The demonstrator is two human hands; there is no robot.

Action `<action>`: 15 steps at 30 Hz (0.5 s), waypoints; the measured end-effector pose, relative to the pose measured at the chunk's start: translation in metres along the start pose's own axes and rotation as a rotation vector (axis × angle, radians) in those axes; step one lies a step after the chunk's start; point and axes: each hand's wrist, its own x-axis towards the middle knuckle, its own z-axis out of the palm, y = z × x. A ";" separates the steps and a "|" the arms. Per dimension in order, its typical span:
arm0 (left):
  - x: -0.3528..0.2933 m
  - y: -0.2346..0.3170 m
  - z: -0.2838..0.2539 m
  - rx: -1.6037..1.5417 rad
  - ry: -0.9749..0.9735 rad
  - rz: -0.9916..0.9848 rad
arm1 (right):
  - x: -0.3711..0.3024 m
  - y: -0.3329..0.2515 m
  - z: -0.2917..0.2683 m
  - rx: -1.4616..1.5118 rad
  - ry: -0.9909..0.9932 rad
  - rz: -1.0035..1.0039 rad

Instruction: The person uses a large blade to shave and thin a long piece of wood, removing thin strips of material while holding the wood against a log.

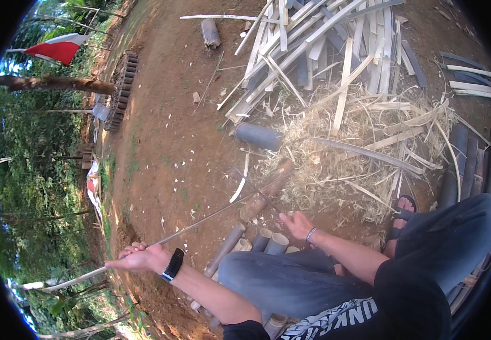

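A long, thin bamboo strip (200,220) passes through my left hand (135,258), whose fingers are curled round it. Its tail (78,279) sticks out past that hand at the far left. In my right hand (297,225) is a knife with a narrow dark blade (262,197), its handle mostly hidden by the fingers. Strip and blade cross in front of me, seemingly touching, above a brown length of bamboo (252,209) on the ground. The strip's right end is hard to make out there.
Curly shavings (336,164) lie heaped ahead, below a pile of split bamboo slats (319,45). A grey bamboo section (258,136) rests beside them. Cut bamboo tubes (277,243) stand near my knee; long poles (467,161) lie at right.
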 end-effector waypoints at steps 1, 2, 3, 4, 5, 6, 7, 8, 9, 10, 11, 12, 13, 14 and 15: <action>0.004 -0.007 -0.001 0.021 0.004 0.004 | 0.000 -0.002 0.002 0.054 0.038 -0.029; 0.000 -0.006 0.005 0.006 -0.009 -0.017 | -0.002 -0.009 0.009 0.108 0.073 -0.057; -0.004 -0.003 0.013 -0.008 -0.021 -0.037 | -0.004 -0.016 0.017 0.162 0.108 -0.085; -0.008 0.003 0.021 -0.026 -0.033 -0.056 | -0.003 -0.019 0.027 0.186 0.127 -0.097; -0.011 0.008 0.022 -0.030 -0.051 -0.041 | -0.004 -0.020 0.033 0.223 0.107 -0.090; -0.015 0.012 0.022 -0.034 -0.069 -0.027 | -0.005 -0.019 0.037 0.261 0.088 -0.083; -0.020 0.015 0.021 -0.044 -0.083 -0.016 | -0.006 -0.019 0.036 0.293 0.072 -0.080; -0.023 0.017 0.016 -0.092 -0.162 -0.027 | -0.008 -0.018 0.029 0.272 0.095 -0.120; -0.026 0.020 0.006 -0.141 -0.241 -0.038 | -0.009 -0.013 0.022 0.234 0.083 -0.128; -0.030 0.025 -0.001 -0.200 -0.322 -0.045 | -0.006 -0.009 0.015 0.199 0.075 -0.145; -0.040 0.029 -0.006 -0.246 -0.402 -0.111 | -0.007 -0.012 0.009 0.164 0.064 -0.152; -0.050 0.035 -0.012 -0.292 -0.482 -0.176 | -0.008 -0.015 0.004 0.156 0.029 -0.143; -0.055 0.041 -0.017 -0.337 -0.559 -0.237 | -0.011 -0.022 0.006 0.167 0.027 -0.141; -0.051 0.044 -0.023 -0.338 -0.607 -0.254 | -0.013 -0.030 0.009 0.179 0.024 -0.140; -0.051 0.047 -0.028 -0.335 -0.617 -0.248 | -0.016 -0.035 0.011 0.190 0.021 -0.139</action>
